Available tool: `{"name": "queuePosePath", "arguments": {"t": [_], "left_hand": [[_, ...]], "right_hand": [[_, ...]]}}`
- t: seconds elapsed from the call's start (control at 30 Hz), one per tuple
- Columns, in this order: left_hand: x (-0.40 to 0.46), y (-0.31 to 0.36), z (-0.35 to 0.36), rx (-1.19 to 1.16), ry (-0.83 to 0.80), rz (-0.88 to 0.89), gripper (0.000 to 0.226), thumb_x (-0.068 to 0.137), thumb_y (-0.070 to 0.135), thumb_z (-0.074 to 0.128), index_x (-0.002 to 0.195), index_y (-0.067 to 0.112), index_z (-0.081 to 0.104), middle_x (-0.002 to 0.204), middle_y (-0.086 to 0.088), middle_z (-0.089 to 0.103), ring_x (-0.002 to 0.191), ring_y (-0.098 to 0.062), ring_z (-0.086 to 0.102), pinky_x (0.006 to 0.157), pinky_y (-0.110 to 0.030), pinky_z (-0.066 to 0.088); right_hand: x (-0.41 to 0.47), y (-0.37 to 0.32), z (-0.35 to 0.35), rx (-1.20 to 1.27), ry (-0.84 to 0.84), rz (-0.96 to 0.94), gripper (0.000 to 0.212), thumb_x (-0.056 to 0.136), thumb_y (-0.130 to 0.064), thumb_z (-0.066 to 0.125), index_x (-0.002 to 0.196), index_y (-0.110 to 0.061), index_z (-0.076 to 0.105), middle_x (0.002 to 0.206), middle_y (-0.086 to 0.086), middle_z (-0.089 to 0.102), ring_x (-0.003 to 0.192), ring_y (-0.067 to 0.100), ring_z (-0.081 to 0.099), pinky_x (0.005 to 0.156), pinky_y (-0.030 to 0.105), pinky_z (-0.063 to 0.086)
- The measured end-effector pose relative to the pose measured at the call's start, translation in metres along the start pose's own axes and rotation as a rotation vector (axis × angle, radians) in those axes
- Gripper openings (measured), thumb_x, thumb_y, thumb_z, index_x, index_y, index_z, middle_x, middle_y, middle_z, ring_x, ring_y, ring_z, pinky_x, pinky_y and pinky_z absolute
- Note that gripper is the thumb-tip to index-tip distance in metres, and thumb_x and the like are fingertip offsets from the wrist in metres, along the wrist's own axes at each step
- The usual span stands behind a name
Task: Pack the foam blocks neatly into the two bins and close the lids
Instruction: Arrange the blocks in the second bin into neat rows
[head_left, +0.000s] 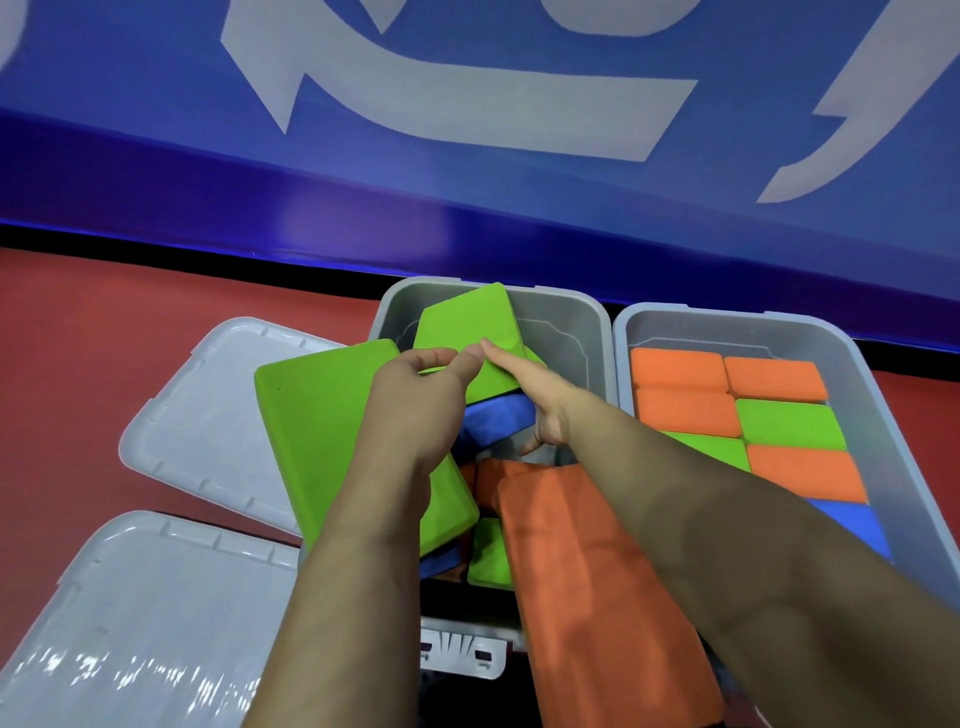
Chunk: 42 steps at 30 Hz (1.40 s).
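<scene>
Two grey plastic bins stand side by side on a red floor (130, 312), against a blue wall panel (156, 156) bearing pale lettering; the right bin (883, 384) holds foam blocks laid flat in neat rows, orange (774, 379), green (789, 423) and one blue (852, 525) at its near end; the left bin (566, 332) holds a loose jumble, its far end still showing bare bottom. The person's left hand (421, 395) has fingers curled over the near edge of a tilted green block (467, 327) that leans into the far part of the left bin, thumb and fingers pinching it; the right hand (535, 395) lies on the same block with its index finger held straight along the surface, the remaining fingers tucked below and partly hidden. A second, larger green block (311, 415) overhangs the left rim of that bin; a blue block (498, 423) shows beneath the hands; a long orange block (597, 571) lies slantwise across the near end, under the right forearm. Two grey lids lie off to the left, detached; one farther (208, 415), one nearer (130, 623).
</scene>
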<state>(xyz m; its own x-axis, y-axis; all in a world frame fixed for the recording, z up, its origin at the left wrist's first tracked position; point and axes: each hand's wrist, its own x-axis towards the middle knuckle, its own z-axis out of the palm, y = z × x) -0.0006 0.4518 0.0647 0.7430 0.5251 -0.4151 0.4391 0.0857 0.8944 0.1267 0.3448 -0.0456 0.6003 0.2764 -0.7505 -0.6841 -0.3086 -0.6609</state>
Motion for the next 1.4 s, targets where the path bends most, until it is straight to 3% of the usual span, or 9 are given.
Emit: {"name": "queuePosePath", "arguments": {"t": [0.1, 0.23, 0.4, 0.53, 0.8, 1.03, 1.13, 1.23, 1.4], "left_hand": [[0.000, 0.000, 0.001, 0.002, 0.010, -0.004, 0.031, 0.088, 0.044, 0.074, 0.108, 0.020, 0.071, 0.108, -0.002, 0.073, 0.105, -0.022, 0.068, 0.099, -0.044, 0.054], [-0.001, 0.000, 0.001, -0.012, 0.015, -0.017, 0.029, 0.089, 0.042, 0.075, 0.106, 0.018, 0.070, 0.107, -0.004, 0.073, 0.104, -0.025, 0.068, 0.099, -0.044, 0.054], [0.000, -0.002, 0.002, -0.013, 0.017, -0.028, 0.025, 0.090, 0.040, 0.075, 0.101, 0.018, 0.070, 0.104, -0.003, 0.072, 0.099, -0.023, 0.067, 0.094, -0.041, 0.052], [-0.001, -0.004, 0.004, -0.008, 0.019, -0.038, 0.025, 0.091, 0.039, 0.073, 0.102, 0.017, 0.070, 0.108, -0.004, 0.073, 0.101, -0.023, 0.068, 0.091, -0.038, 0.052], [-0.002, -0.005, 0.003, 0.011, 0.000, -0.043, 0.015, 0.096, 0.034, 0.068, 0.093, 0.019, 0.067, 0.104, -0.005, 0.072, 0.103, -0.025, 0.068, 0.101, -0.045, 0.052], [-0.003, -0.007, 0.005, 0.049, -0.005, -0.034, 0.014, 0.097, 0.035, 0.066, 0.094, 0.021, 0.066, 0.104, -0.004, 0.071, 0.105, -0.026, 0.067, 0.098, -0.041, 0.052], [-0.001, -0.011, 0.005, 0.131, -0.006, -0.030, 0.025, 0.097, 0.035, 0.066, 0.108, 0.013, 0.067, 0.107, -0.007, 0.070, 0.103, -0.027, 0.067, 0.086, -0.035, 0.049], [-0.001, -0.013, 0.007, 0.180, -0.012, -0.036, 0.028, 0.098, 0.034, 0.066, 0.112, 0.011, 0.067, 0.112, -0.010, 0.069, 0.104, -0.027, 0.066, 0.094, -0.038, 0.051], [-0.005, -0.009, 0.011, 0.117, -0.036, -0.064, 0.023, 0.099, 0.037, 0.064, 0.083, 0.021, 0.061, 0.091, -0.003, 0.066, 0.096, -0.025, 0.064, 0.093, -0.039, 0.050]], "right_hand": [[-0.007, -0.001, 0.002, 0.052, 0.043, -0.042, 0.110, 0.046, -0.079, 0.085, 0.139, -0.030, 0.053, 0.124, -0.004, 0.069, 0.095, 0.024, 0.072, 0.063, 0.049, 0.059], [-0.015, -0.007, 0.003, 0.181, 0.031, -0.068, 0.074, 0.063, -0.065, 0.085, 0.122, -0.025, 0.067, 0.107, -0.001, 0.078, 0.091, 0.025, 0.077, 0.081, 0.056, 0.059], [-0.019, -0.018, -0.010, 0.305, 0.061, -0.095, 0.082, 0.049, -0.070, 0.088, 0.121, -0.037, 0.065, 0.133, -0.005, 0.062, 0.122, 0.024, 0.058, 0.089, 0.069, 0.051], [-0.025, -0.019, -0.019, 0.454, -0.007, -0.169, 0.052, 0.075, -0.059, 0.081, 0.118, -0.038, 0.062, 0.136, 0.000, 0.055, 0.124, 0.032, 0.054, 0.099, 0.060, 0.052], [-0.022, -0.008, -0.053, 0.279, 0.078, -0.361, 0.056, 0.083, -0.037, 0.082, 0.131, -0.033, 0.055, 0.127, -0.005, 0.068, 0.123, 0.029, 0.060, 0.097, 0.054, 0.054], [-0.032, 0.017, -0.086, 0.093, 0.297, -0.674, 0.085, 0.078, -0.021, 0.088, 0.146, -0.026, 0.036, 0.133, -0.007, 0.063, 0.119, 0.009, 0.063, 0.099, 0.037, 0.053], [-0.042, 0.015, -0.098, 0.038, 0.352, -0.750, 0.076, 0.082, -0.022, 0.085, 0.142, -0.022, 0.039, 0.133, -0.005, 0.063, 0.118, 0.007, 0.064, 0.101, 0.036, 0.054], [-0.049, 0.010, -0.102, -0.013, 0.346, -0.775, 0.068, 0.084, -0.025, 0.084, 0.139, -0.021, 0.044, 0.129, -0.008, 0.066, 0.115, 0.005, 0.066, 0.101, 0.036, 0.054], [-0.063, 0.011, -0.084, 0.119, 0.364, -0.777, 0.055, 0.089, -0.026, 0.078, 0.134, -0.014, 0.048, 0.127, -0.002, 0.068, 0.116, 0.010, 0.067, 0.103, 0.040, 0.053]]}}
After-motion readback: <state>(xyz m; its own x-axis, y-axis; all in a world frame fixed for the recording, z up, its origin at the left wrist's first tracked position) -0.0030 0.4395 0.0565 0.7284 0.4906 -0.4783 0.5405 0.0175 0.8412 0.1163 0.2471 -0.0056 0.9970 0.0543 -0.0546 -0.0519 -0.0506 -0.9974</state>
